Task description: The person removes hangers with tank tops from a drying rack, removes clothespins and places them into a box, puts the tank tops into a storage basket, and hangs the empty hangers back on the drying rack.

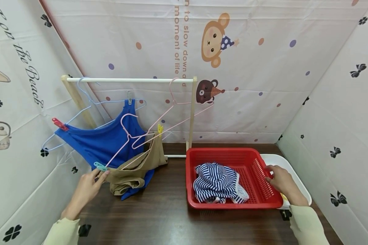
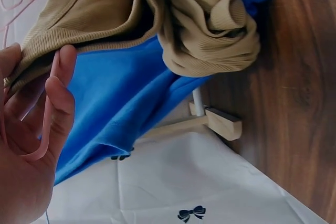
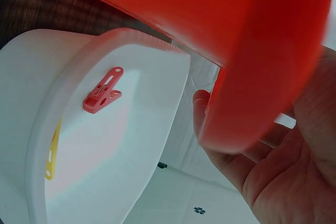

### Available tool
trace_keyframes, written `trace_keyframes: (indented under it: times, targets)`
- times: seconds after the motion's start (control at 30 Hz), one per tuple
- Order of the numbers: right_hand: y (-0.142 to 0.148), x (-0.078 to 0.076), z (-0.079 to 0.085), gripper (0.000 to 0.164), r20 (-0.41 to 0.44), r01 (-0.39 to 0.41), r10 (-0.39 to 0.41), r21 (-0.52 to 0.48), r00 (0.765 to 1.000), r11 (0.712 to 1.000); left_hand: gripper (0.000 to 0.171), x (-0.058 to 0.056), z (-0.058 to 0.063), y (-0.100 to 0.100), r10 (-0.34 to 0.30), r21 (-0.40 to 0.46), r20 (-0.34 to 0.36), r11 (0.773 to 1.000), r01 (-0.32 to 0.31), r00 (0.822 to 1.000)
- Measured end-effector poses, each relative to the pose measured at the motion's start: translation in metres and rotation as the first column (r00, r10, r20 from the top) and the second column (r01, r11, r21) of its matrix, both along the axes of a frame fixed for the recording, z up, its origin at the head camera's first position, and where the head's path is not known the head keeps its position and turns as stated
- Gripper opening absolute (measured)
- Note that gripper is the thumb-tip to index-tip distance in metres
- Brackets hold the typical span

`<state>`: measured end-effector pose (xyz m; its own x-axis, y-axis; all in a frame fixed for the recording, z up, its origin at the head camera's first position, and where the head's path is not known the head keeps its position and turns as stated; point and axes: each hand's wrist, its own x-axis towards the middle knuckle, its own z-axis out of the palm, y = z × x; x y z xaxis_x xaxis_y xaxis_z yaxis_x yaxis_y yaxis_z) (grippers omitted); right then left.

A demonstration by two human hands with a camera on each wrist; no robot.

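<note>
My left hand (image 1: 87, 189) pinches the corner of a khaki ribbed garment (image 1: 151, 154) together with the end of a pink hanger (image 1: 118, 153). In the left wrist view, the hanger's rounded end (image 2: 46, 129) loops across the fingers and palm. A teal clothespin (image 1: 100, 166) sits at those fingertips, and a yellow clothespin (image 1: 160, 130) clips the garment's far corner. My right hand (image 1: 282, 180) grips the right rim of a red basket (image 1: 233, 206), fingers curled about the edge. A striped navy-and-white garment (image 1: 214, 178) lies crumpled inside the basket.
A drying rack with a white bar (image 1: 135, 80) stands at the back left. From it hang a blue garment (image 1: 110, 139) on a blue hanger, clipped by red and grey clothespins, and another pink hanger (image 1: 171, 106). A white basin (image 3: 142, 77) holding red and yellow clothespins sits right of the basket.
</note>
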<state>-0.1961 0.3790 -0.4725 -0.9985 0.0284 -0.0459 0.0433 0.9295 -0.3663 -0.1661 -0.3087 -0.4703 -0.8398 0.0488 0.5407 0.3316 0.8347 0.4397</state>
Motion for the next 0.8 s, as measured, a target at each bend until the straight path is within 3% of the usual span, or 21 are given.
trace_keyframes:
  times: [0.5, 0.8]
  targets:
    - [-0.002, 0.0, 0.002, 0.05, 0.0, -0.005, 0.005, 0.006, 1.0, 1.0, 0.021, 0.012, -0.014, -0.009, 0.01, -0.001, 0.117, 1.0, -0.01, 0.993]
    - [-0.001, -0.001, 0.001, 0.05, 0.002, -0.014, 0.014, 0.001, 1.0, 1.0, 0.025, 0.022, -0.022, -0.01, 0.004, 0.037, 0.136, 0.999, -0.009, 0.991]
